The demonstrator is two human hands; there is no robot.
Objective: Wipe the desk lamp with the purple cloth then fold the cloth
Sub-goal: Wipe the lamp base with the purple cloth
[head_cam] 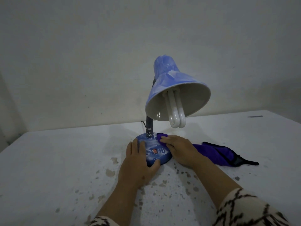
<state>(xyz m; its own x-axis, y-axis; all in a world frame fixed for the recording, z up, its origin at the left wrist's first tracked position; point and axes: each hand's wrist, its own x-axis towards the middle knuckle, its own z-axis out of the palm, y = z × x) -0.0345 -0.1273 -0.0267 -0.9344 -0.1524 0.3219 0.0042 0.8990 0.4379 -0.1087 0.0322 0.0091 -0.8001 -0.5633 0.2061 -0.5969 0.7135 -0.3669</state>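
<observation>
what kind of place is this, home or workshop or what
Probably a plain room in a home, though it's hard to be sure: a blue desk lamp stands on a speckled white table against a bare pale wall.

Blue desk lamp upright; purple cloth on base
</observation>
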